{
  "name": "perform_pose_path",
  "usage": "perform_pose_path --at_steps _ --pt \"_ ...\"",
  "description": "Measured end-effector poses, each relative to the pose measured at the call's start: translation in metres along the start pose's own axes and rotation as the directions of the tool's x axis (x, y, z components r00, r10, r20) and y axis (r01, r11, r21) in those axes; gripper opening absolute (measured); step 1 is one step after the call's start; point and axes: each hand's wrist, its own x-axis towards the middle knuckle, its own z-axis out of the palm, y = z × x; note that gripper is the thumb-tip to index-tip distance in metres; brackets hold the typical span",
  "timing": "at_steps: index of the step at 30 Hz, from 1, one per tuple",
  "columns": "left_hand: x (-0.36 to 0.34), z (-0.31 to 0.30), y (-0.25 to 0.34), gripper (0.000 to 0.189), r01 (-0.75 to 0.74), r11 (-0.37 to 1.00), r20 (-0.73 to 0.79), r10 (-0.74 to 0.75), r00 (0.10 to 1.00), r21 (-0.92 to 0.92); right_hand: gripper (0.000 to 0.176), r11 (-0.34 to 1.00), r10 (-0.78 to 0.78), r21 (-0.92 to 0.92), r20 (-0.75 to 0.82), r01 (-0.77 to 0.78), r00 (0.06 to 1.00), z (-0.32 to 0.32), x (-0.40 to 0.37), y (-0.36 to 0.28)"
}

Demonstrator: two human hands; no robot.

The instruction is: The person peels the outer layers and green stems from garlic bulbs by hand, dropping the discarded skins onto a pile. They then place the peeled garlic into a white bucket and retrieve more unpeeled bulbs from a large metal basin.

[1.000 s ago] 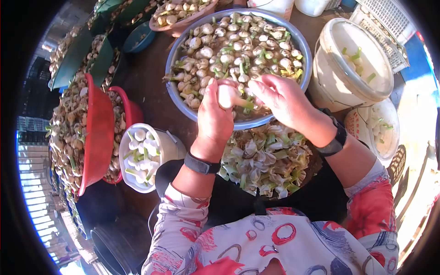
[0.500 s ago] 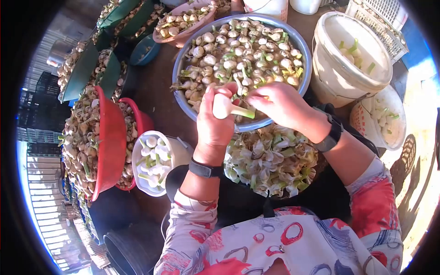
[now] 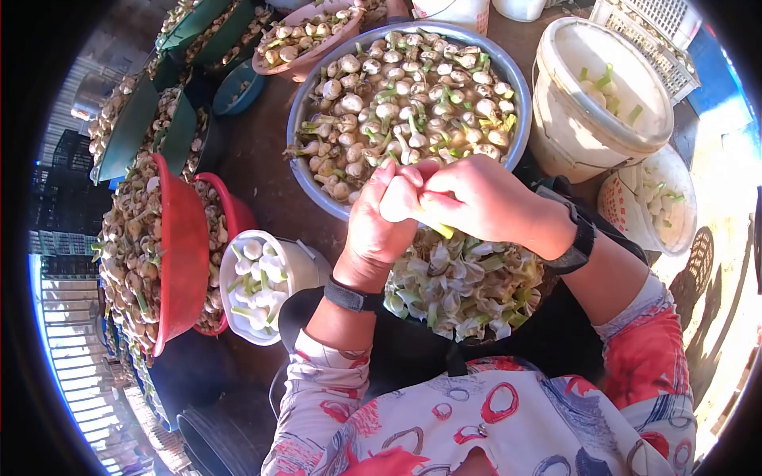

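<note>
Garlic bulb [image 3: 397,200], pale and smooth, is held up between the two hands, over the near edge of the wide basin [image 3: 521,103]. The left hand [image 3: 376,228] has its grip clamped on the bulb, with thumb and fingers around it. The right hand [image 3: 488,202] is closed on the stem [image 3: 436,223], and the yellow-green end of it comes out below the fingers; the exact place of the right fingertips is partly hidden. The two hands are very near to each other.

The wide basin has many unclean bulbs with green stems, lying in brownish water. Below the hands, toward the body, is a heap of peels [image 3: 468,287], whitish and green. On the left side stands a small white bucket [image 3: 300,268] with clean white bulbs, and beside it a red basin [image 3: 184,258], piled with unclean ones. On the right side are a big white bucket [image 3: 556,131] and a printed bucket [image 3: 619,202], both with some pale bulbs inside.
</note>
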Motion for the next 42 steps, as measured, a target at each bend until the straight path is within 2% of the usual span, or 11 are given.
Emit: perform_pose_path --at_steps 20,24,27,28,29,31,33,34,37,41,42 --pt "-0.004 0.000 -0.002 0.038 -0.029 0.995 -0.031 0.026 0.999 -0.096 0.020 1.000 -0.016 -0.015 0.086 0.017 0.996 -0.001 -0.001 -0.008" --pt "-0.004 0.006 -0.001 0.043 -0.026 0.998 -0.059 0.023 0.998 -0.053 0.018 0.986 -0.004 -0.166 -0.059 -0.005 0.998 0.008 -0.005 -0.006" --pt "-0.009 0.025 0.013 0.043 0.009 0.965 -0.293 0.070 0.954 0.263 0.018 0.944 -0.098 -0.327 -0.166 0.039 0.981 0.005 -0.002 0.005" --pt "-0.011 0.021 0.020 0.039 0.080 0.722 -0.245 0.127 0.961 0.688 0.018 0.899 -0.202 -0.425 -0.189 0.105 0.961 0.004 -0.002 0.008" --pt "-0.012 0.020 0.024 0.037 0.123 0.302 -0.176 0.153 0.972 0.945 0.018 0.899 -0.199 -0.425 -0.188 0.103 0.962 0.005 -0.004 0.009" --pt "-0.012 0.020 0.021 0.030 0.167 0.366 -0.246 0.183 0.952 0.916 0.015 0.926 -0.101 -0.378 -0.256 -0.003 0.961 0.008 -0.004 0.011" --pt "-0.011 0.011 0.017 0.033 -0.002 0.561 -0.182 0.273 0.945 0.828 0.012 0.914 -0.042 -0.398 -0.288 -0.080 0.957 0.010 -0.004 0.017" --pt "-0.012 0.013 0.025 0.032 0.085 0.619 -0.210 0.132 0.969 0.781 0.012 0.906 -0.074 -0.420 -0.261 -0.044 0.963 0.008 -0.004 0.016" --pt "-0.011 0.013 0.025 0.031 -0.016 0.656 -0.074 0.109 0.991 0.755 0.011 0.887 -0.230 -0.443 -0.179 0.130 0.957 0.003 -0.002 0.012" --pt "-0.013 0.028 0.026 0.042 0.035 0.387 -0.117 0.190 0.975 0.921 0.008 0.904 -0.172 -0.419 -0.174 0.085 0.970 0.011 -0.003 0.015" --pt "-0.014 0.021 0.020 0.045 -0.091 0.436 -0.041 0.283 0.958 0.895 0.007 0.939 -0.075 -0.343 -0.220 -0.005 0.973 0.014 -0.002 0.017"
